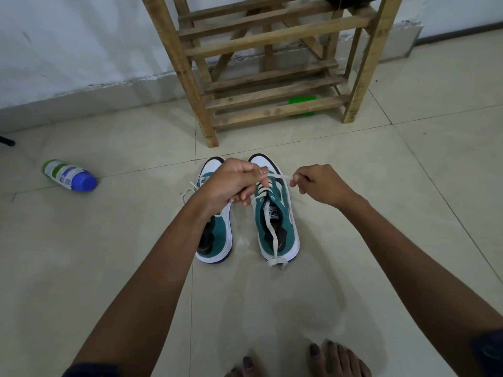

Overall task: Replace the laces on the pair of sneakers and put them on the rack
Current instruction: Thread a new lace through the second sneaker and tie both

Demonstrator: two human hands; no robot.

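sneakers: I count 2, side by side on floor (353,268), toes near rack (272,77); left sneaker (217,235), right sneaker (277,229)
lace (272,235): 1 in right sneaker, tail past heel
left hand (231,183): pinching lace
right hand (321,186): pinching lace end
bottles: 1, bottle (69,175) lying far left
room: open tiles around

One word can be read: "puma", printed in dark letters on the white tongue label (273,213) inside the teal suede sneaker with a white sole (277,210), which stands at the 3 o'clock side of the pair; the letters appear upside down from the head view. The white, green and blue plastic bottle (69,175) lying on the floor tiles at 9 o'clock carries a printed label, but its print is too small and blurred to read.
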